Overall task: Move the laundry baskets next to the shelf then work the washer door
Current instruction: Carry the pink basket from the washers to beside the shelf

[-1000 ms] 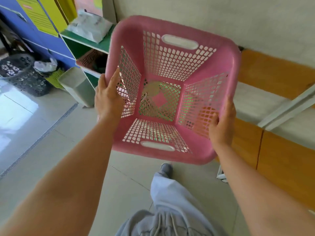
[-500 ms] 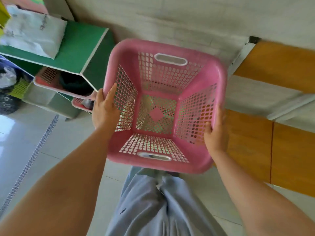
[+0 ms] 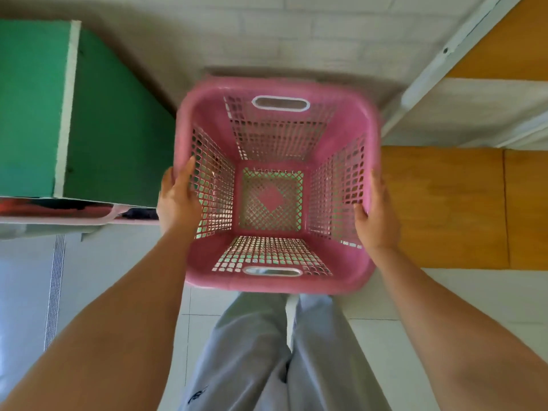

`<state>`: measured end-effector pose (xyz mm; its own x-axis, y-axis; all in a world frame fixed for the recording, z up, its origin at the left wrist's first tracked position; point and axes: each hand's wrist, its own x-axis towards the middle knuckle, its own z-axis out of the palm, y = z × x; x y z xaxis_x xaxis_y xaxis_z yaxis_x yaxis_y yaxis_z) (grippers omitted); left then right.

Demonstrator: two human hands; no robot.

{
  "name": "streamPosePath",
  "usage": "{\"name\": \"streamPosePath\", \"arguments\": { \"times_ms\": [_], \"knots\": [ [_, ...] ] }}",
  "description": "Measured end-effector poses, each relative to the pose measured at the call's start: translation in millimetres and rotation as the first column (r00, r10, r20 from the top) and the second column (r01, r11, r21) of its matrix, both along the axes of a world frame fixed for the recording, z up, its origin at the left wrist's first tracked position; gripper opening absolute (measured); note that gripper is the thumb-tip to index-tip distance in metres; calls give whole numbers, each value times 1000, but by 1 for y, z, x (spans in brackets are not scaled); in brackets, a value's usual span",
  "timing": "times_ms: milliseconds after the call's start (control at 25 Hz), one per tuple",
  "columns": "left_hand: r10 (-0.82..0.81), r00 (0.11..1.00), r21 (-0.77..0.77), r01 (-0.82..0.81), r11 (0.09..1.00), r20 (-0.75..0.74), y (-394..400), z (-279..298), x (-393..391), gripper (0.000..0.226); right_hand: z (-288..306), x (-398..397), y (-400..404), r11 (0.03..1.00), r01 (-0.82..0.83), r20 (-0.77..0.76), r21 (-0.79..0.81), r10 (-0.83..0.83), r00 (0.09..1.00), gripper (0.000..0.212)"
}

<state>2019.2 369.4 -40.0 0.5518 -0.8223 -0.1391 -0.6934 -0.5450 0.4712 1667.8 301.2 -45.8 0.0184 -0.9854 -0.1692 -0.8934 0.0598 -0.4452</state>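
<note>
A pink plastic laundry basket with lattice walls and a white-rimmed handle slot on the near and far sides is held upright in front of me, and nothing lies in it. My left hand grips its left rim, thumb inside the wall. My right hand grips the right rim. The basket hangs low between the green shelf on the left and an orange wooden frame on the right. The washer is out of view.
Another pink basket with dark contents pokes out under the green shelf at the left. An orange wooden panel with a white metal rail stands to the right. A grey wall is straight ahead, and my grey-trousered legs stand on pale floor tiles.
I have carried the basket toward the wall and lowered it into the gap beside the green shelf. My view has tipped down. Both hands keep their grip on the rims.
</note>
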Motion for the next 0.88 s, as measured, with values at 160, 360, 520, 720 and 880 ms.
{"name": "streamPosePath", "arguments": {
  "times_ms": [160, 360, 520, 720, 880],
  "knots": [
    [15, 998, 102, -9, 995, -57, -15, -33, 12, 60, -36, 13, -5, 999, 34, -20, 43, -33, 999, 74],
    [-4, 999, 260, 15, 965, -44, -18, -68, 16, 68, -76, 19, -6, 995, 0, -38, 99, 4, 999, 78],
    [-38, 999, 436, 48, 899, -32, -21, -98, 17, 85, -101, 28, -2, 961, -1, -162, 277, 48, 986, 81],
    [-312, 937, 591, 342, 731, -157, -8, -117, -10, 81, -107, 39, 19, 882, -63, -214, 467, 182, 960, 75],
    [-406, 911, 559, 374, 740, -73, -7, -89, -25, 69, -81, 26, 31, 909, -89, -269, 407, 212, 939, 66]
  ]
}}
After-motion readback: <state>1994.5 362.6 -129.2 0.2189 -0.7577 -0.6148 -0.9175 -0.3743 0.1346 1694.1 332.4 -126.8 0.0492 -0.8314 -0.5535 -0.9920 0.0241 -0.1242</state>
